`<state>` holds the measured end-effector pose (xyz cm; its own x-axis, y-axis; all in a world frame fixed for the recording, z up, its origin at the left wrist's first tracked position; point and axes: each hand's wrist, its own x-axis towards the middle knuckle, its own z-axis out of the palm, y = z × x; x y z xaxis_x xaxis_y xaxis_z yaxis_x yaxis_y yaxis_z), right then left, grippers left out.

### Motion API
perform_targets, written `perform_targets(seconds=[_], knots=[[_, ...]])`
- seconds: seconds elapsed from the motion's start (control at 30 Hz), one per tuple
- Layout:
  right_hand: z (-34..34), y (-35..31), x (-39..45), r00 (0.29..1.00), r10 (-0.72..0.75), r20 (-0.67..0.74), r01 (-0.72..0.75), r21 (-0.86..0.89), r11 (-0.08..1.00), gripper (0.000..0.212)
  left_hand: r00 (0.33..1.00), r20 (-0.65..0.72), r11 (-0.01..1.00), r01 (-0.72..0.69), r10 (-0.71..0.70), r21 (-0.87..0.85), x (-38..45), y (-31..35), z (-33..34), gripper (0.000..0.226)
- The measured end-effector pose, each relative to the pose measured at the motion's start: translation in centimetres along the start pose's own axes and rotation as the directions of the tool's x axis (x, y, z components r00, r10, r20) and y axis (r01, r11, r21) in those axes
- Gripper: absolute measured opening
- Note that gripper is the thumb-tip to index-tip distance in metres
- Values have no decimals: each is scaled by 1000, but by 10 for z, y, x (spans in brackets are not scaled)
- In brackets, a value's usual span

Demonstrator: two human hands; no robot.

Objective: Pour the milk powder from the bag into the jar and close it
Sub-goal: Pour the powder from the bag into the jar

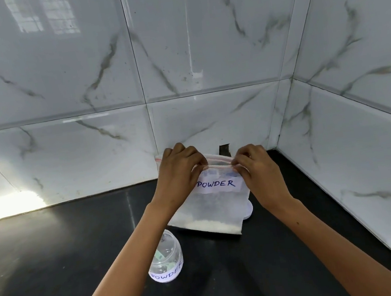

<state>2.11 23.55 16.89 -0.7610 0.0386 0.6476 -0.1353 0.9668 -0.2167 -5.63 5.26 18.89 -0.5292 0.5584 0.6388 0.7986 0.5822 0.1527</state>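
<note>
both hands hold the bag (210, 210) upright over the black desk (54, 253), near the back corner where the tiled walls meet. the left hand (177, 172) has its fingers (197, 161) curled round the top strip near the left end, and the right hand (257, 172) pinches the same red-lined zip strip (218, 161) near the right end, so each is closed on the bag, not spread. the mouth looks partly parted between them, though how far along the seal has split i cannot tell. the milk powder (212, 226) lies low in the bag, along the bottom edge

the jar (166, 261) stands open-mouthed on the desk just in front and to the left, under the left forearm, and a pale round thing (probably its lid (248, 209)) shows behind the bag's right side

risks as i judge them: a sharp tug on the zip could jolt the bag and puff powder out; the left forearm passes right over the jar and could knock it when the bag is tipped; a wide bag mouth over a narrow jar neck would likely spill

room is tight behind and to the right, where the walls close in; the desk runs open to the left and toward the person
</note>
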Motion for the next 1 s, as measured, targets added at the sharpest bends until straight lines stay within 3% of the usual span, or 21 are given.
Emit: perform_targets(seconds=[0.17,0.37,0.63,0.73,0.83,1.0], knots=[[2,10,-2,987,161,28,-162,261,952,16,997,-31,997,75,-75,-11,-7,-6,1,5],[2,-6,-1,943,331,-4,-279,529,801,28,999,1,998,39,-39,49,-4,5,8,15],[9,-10,2,912,409,-45,-287,643,710,36,990,-46,987,130,-134,-95,8,36,23,14],[6,-11,-1,905,425,4,-304,706,640,40,984,-46,977,166,-174,-136,12,37,20,13],[12,-7,-19,903,415,110,-374,675,636,45,972,-60,959,210,-225,-188,15,34,14,12],[30,13,-63,873,424,240,-480,576,661,19,951,-43,892,270,-306,-363,17,22,-3,9]])
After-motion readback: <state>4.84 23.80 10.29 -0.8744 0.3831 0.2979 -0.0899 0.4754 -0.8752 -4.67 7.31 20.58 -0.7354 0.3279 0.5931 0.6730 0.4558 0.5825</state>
